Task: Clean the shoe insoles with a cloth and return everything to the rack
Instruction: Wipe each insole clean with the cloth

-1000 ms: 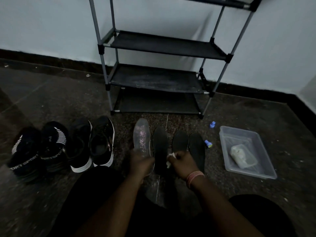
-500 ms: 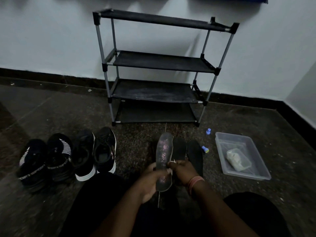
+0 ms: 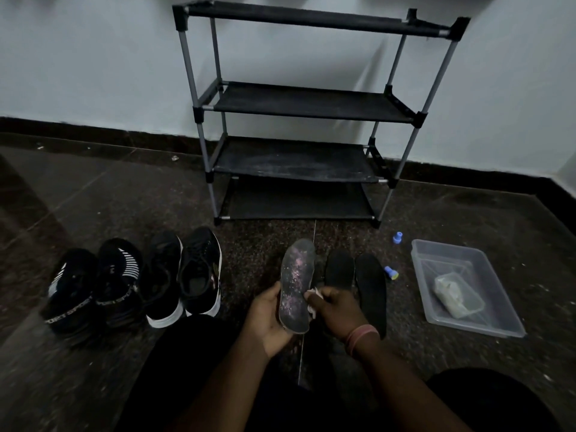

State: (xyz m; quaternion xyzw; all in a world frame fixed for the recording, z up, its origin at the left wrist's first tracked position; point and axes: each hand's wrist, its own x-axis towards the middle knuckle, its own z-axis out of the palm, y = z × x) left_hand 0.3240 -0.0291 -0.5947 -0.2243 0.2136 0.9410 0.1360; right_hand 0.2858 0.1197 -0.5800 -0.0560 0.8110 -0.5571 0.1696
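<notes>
Currently left hand [image 3: 270, 319] grips the speckled insole [image 3: 295, 285] at its heel, long axis pointing away toward the rack [image 3: 311, 104]. Right hand [image 3: 335, 308] pinches the cloth [image 3: 312, 299] against its right edge, nearer for wiping.

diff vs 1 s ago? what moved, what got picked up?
The left hand lifted the speckled grey insole off the floor and holds it tilted up. The right hand still pinches the white cloth beside it. Two black insoles, four black shoes and the clear plastic tray stayed put.

"SPORT" on two striped shoes [image 3: 93, 291]
</notes>
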